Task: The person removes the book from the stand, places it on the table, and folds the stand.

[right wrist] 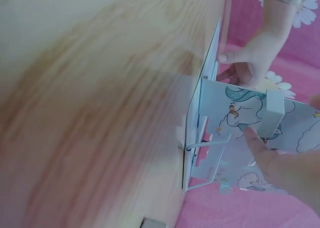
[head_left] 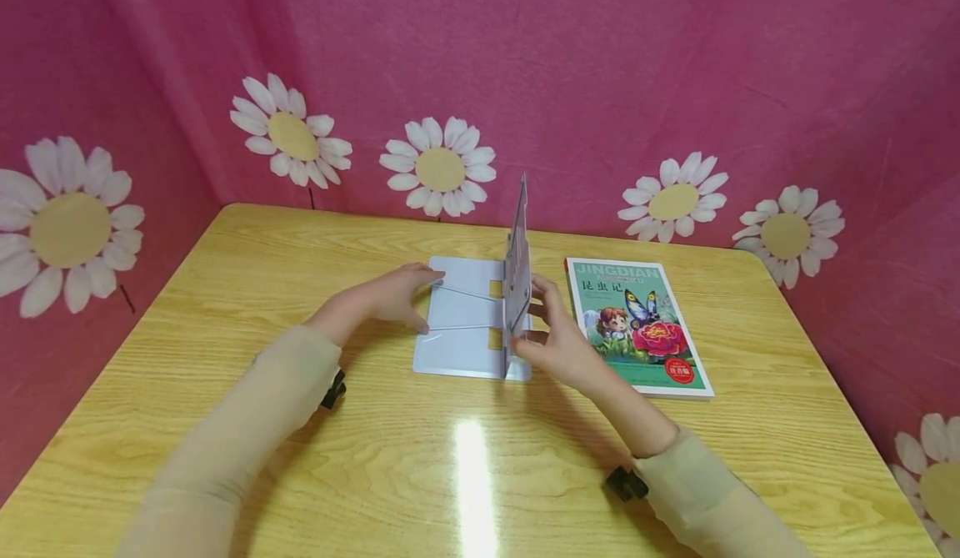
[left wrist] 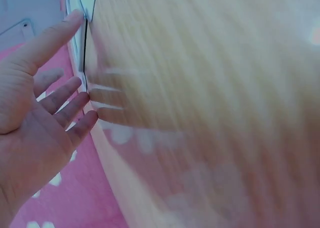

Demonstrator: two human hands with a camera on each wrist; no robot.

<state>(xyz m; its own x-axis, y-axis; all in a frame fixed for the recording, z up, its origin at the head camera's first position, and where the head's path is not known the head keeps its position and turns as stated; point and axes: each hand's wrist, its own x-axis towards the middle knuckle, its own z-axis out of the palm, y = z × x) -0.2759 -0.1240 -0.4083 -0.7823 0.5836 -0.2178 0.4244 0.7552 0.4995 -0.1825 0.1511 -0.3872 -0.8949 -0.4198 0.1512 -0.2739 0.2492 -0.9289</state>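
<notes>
A pale metal book stand rests on the table, its flat base beneath an upright panel printed with unicorns and clouds. The left hand is at the base's left edge, thumb and fingers spread, fingertips right at the rim. Its palm and straightened fingers show in the left wrist view. My right hand holds the upright panel from the right, thumb at the near edge and fingers along the right side. In the right wrist view, one fingertip touches the print beside a pale block. Thin wires cross the base.
A green-covered children's book with a butterfly and a red flower lies flat to the right of the stand. The wooden table ends at a pink flowered cloth behind and at both sides.
</notes>
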